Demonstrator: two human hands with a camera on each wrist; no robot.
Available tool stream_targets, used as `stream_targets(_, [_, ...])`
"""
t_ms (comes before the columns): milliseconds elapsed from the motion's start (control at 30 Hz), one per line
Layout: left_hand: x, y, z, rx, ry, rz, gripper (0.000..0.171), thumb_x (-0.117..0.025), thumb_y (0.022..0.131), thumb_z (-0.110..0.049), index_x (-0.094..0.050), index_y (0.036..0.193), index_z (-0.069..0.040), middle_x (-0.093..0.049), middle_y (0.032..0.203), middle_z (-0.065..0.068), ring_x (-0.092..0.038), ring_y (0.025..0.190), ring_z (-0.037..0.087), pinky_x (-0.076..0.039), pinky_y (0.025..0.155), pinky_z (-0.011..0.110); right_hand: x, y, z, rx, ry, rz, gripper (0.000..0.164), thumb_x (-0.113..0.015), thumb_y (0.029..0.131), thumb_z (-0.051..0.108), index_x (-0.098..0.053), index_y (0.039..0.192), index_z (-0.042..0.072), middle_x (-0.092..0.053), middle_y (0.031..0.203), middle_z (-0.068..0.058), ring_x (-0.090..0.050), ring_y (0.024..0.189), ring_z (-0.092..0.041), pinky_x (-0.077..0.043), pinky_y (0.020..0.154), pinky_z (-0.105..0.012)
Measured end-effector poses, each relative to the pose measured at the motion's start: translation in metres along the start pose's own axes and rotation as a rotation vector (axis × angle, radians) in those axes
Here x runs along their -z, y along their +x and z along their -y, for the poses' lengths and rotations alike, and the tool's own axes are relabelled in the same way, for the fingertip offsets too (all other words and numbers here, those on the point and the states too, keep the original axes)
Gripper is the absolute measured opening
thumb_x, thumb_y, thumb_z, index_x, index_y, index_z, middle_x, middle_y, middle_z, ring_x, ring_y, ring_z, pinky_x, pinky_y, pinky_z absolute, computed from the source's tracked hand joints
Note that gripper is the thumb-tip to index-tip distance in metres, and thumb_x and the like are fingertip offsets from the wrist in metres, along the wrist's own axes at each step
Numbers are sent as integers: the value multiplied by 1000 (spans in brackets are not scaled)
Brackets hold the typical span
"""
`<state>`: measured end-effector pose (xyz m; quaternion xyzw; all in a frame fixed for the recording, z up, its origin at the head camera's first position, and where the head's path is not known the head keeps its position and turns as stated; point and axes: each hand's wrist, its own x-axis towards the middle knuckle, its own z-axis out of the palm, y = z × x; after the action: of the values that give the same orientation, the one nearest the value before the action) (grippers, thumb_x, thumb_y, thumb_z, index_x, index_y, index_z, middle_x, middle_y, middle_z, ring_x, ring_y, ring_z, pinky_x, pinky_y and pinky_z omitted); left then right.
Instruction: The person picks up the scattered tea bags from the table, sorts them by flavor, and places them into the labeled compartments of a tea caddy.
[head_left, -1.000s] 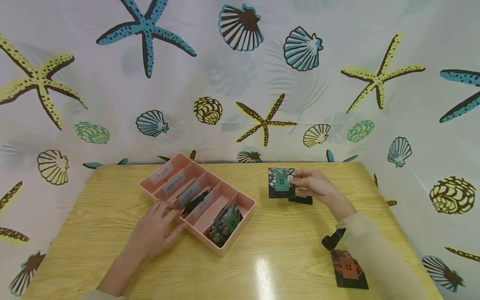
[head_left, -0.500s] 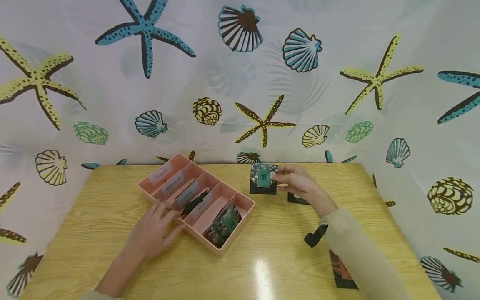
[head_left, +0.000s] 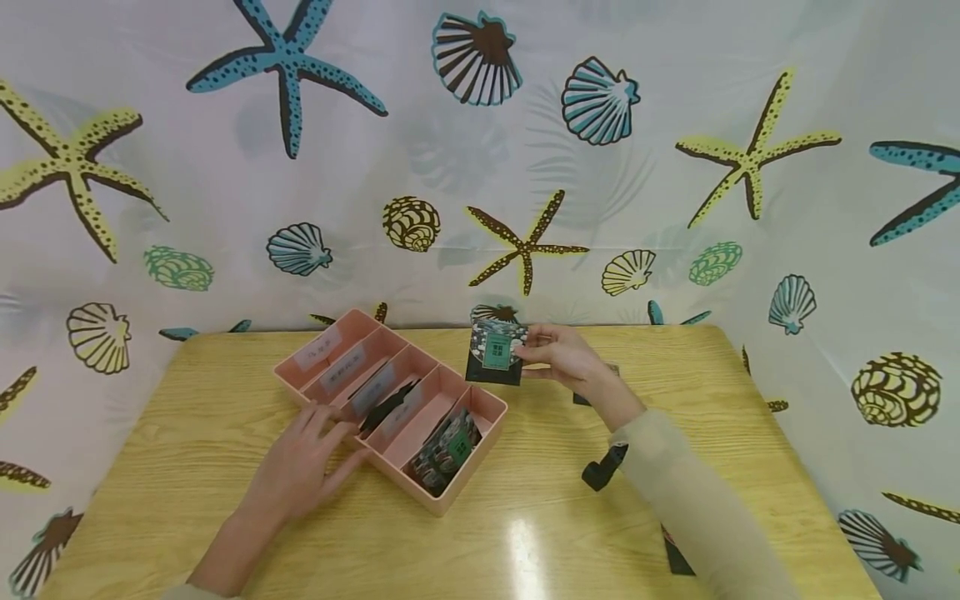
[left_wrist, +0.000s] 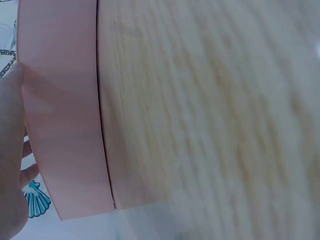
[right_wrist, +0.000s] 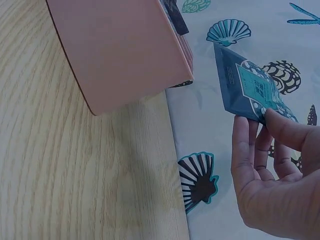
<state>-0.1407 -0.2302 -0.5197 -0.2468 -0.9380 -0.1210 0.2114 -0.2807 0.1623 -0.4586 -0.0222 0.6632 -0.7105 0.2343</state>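
Note:
My right hand (head_left: 566, 358) pinches a flat dark sachet (head_left: 497, 354) with a green label between thumb and fingers. It holds the sachet upright, just beyond the far right corner of a pink divided box (head_left: 441, 502). In the right wrist view the sachet (right_wrist: 255, 85) is tilted, with the thumb on its printed face. My left hand (head_left: 300, 467) rests relaxed on the box's near left rim, thumb along the outer wall. Similar green-labelled sachets (head_left: 450, 450) stand in the box's nearest compartment. Black sachets (head_left: 387, 407) lean in a middle compartment.
White paper labels (head_left: 345, 371) mark the box's dividers. Another dark sachet (head_left: 581, 398) lies on the wooden table (head_left: 540, 483) behind the right wrist. One more sachet (head_left: 677, 558) is mostly hidden under the right sleeve. A shell-patterned curtain (head_left: 420, 150) hangs around the table.
My right hand has carried the green-labelled sachet leftward and slightly up, from over the table's right half to near the box. The left hand and the box have stayed put.

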Motion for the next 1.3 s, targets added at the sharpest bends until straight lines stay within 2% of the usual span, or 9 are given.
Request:
stream_targets(300, [-1,1,0,-9,-4,-5,31,-82,90,-35,-74,107,-10,-66,114,11,-61,108,29,-58,94,51,-23,6,5,-1,9,26,20,-64,102,-2,-58,93,15,-55,89,3,-60,86,-15,-65,88,-40])
stream_targets(400, [-2,2,0,-8,-2,-3,31,-83,89,-35,-74,107,-10,-66,114,11,-61,108,29,-58,94,51,-31,8,6,0,9,37,18,-65,102,-2,-58,95,14,-55,90,3,-59,87,-14,-63,97,-48])
stream_targets(500, [-2,1,0,1,0,0,32,-85,87,-34,-74,106,-11,-65,113,11,-60,107,29,-58,93,51,-39,12,5,9,9,60,18,-65,102,-1,-58,95,15,-56,89,3,-59,87,-14,-56,108,-58])
stream_targets(633, [-2,1,0,10,2,7,31,-85,87,-35,-73,104,-12,-64,113,11,-60,107,30,-58,93,51,-50,20,5,33,8,74,20,-65,102,0,-58,94,16,-57,88,4,-62,87,-14,-51,112,-62])
stream_targets(833, [-1,1,-1,-6,5,-9,29,-86,86,-33,-72,103,-13,-64,111,11,-61,106,30,-59,92,51,-67,29,7,53,22,78,21,-66,100,-3,-59,94,16,-59,88,3,-64,86,-17,-52,111,-62])
stream_targets(967, [-1,1,-1,-7,5,-8,29,-86,86,-32,-72,103,-13,-64,112,11,-60,106,29,-59,92,50,-77,34,9,57,17,74,20,-67,99,-4,-61,98,15,-59,87,4,-65,83,-16,-59,104,-56])
stream_targets(1100, [-1,2,-1,0,5,2,31,-86,86,-33,-73,104,-12,-64,112,10,-60,107,29,-59,93,50,-87,40,13,64,-5,73,17,-69,99,-2,-61,101,13,-60,88,2,-66,83,-16,-57,105,-58])
stream_targets(1200, [-1,2,0,5,3,7,31,-86,86,-33,-73,104,-12,-64,113,10,-60,107,29,-58,94,51,-94,43,16,70,-28,75,15,-69,99,0,-62,108,10,-60,92,1,-66,85,-16,-55,108,-60])
stream_targets(1300, [0,2,0,7,2,8,31,-85,87,-34,-73,104,-12,-63,113,10,-60,107,29,-58,95,51,-100,47,19,77,-57,81,23,-69,100,1,-63,121,5,-60,96,1,-67,87,-16,-58,105,-56])
